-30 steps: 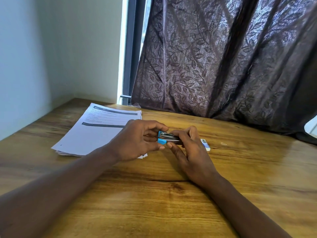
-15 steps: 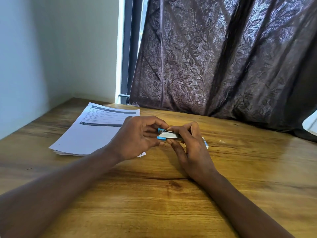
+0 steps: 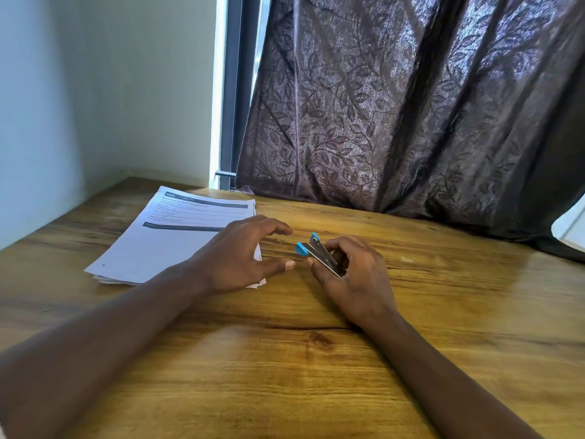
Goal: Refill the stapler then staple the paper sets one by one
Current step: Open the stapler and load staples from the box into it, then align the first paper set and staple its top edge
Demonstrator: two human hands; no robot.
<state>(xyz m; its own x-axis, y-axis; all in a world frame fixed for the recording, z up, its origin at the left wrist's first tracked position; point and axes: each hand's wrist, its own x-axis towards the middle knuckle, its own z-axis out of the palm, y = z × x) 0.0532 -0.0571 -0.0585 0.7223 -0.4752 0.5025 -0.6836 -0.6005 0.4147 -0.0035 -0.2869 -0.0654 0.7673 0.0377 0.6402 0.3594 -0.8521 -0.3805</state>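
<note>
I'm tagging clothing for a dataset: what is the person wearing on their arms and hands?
Nothing visible: both forearms are bare as far as shown, with no sleeves, watch or bracelets. The left hand and right hand are ungloved, and no rings show.

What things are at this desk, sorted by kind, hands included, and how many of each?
hands: 2, the left hand and the right hand
stapler: 1
paper stack: 1
Total: 4
</note>
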